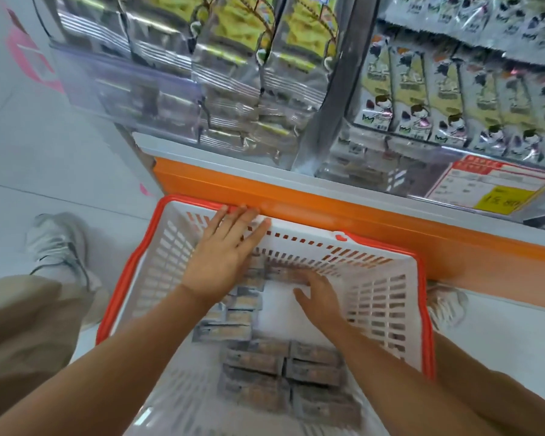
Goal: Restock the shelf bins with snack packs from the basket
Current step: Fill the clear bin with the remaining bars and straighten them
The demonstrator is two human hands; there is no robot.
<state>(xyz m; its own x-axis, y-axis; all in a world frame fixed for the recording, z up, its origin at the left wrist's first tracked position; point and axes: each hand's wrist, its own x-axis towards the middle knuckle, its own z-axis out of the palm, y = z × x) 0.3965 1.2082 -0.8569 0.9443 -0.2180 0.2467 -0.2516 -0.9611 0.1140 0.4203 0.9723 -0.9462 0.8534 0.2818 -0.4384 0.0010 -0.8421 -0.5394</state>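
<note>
Currently reaching into basket (387,297) on floor below shelf bins (296,89): left hand (224,256) flat, empty, right hand (320,297) spreading over snack packs (283,366), nothing gripped; next, probably closing on one pack.

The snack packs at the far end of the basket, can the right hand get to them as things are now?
Probably yes. The right hand is already down inside the basket, fingertips at the far snack packs. The left hand hovers to the side and nothing covers them.

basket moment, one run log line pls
left hand: open, over far rim | right hand: in basket, reaching snack packs | nothing lifted
</note>
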